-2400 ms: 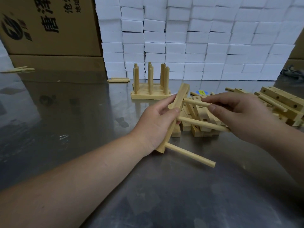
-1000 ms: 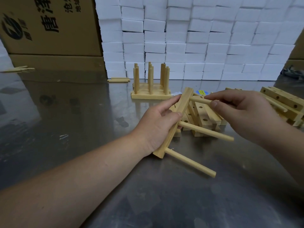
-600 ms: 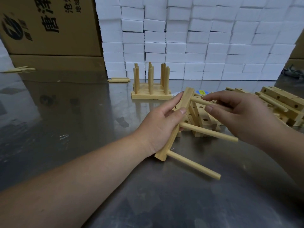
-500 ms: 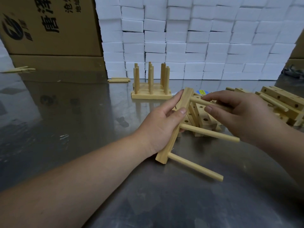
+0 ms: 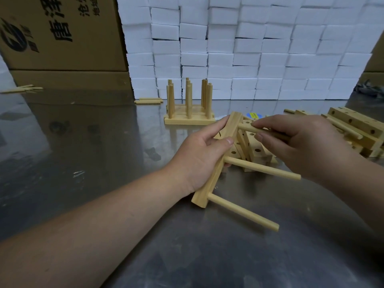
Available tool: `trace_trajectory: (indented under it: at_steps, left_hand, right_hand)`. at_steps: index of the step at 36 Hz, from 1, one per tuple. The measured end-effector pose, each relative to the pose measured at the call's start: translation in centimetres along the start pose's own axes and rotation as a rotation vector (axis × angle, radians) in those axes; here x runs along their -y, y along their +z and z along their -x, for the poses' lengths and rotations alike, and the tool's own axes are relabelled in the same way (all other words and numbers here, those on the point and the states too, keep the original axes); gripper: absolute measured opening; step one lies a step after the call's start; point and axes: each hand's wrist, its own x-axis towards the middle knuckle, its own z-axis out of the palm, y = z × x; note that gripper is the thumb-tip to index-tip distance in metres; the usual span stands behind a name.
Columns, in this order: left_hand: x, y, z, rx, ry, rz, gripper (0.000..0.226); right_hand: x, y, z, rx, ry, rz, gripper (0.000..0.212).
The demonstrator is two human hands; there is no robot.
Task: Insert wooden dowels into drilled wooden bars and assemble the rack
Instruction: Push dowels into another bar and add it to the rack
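Note:
My left hand (image 5: pixel 199 156) grips a pale wooden bar (image 5: pixel 233 126) that stands tilted with its lower end near the steel table. Two dowels stick out of the bar to the right: a lower dowel (image 5: pixel 243 212) and a middle dowel (image 5: pixel 264 169). My right hand (image 5: pixel 301 146) pinches a third dowel (image 5: pixel 246 127) whose tip sits at the bar's upper end; most of it is hidden in my fingers. Behind my hands lies a pile of drilled bars (image 5: pixel 252 147). A finished rack (image 5: pixel 189 109) with upright dowels stands further back.
More drilled bars and dowels (image 5: pixel 353 127) are heaped at the right edge. Loose dowels (image 5: pixel 148 100) lie by the wall of white foam blocks (image 5: pixel 249 50). Cardboard boxes (image 5: pixel 62 34) stand at the back left, with a few dowels (image 5: pixel 22 89) before them.
The bar has shifted slightly right and down in my left hand, with its lower end nearer the table. My right hand still holds the third dowel at the upper hole.

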Motion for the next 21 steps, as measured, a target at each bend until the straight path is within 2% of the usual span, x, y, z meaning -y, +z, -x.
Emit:
trace_trajectory:
  at_steps: [5,10,15,21]
  left_hand:
    - [-0.2,-0.09,0.03,-0.002,0.009,-0.051,0.044]
    - [-0.2,-0.07,-0.04,0.01,0.032,-0.062,0.047]
    - [-0.22,0.01,-0.04,0.001,0.047,-0.046,0.047]
    - [-0.29,0.16,-0.05,-0.003,0.064,-0.03,0.049]
  right_hand:
    - [-0.15,0.18,0.07,-0.036,-0.089,0.086,0.023]
    - [-0.34,0.29,0.04,-0.017,-0.116,0.059,0.018]
    - [-0.47,0.31,0.07,0.013,-0.063,-0.015,0.018]
    - [-0.24,0.54,0.04,0.03,0.112,-0.213,0.017]
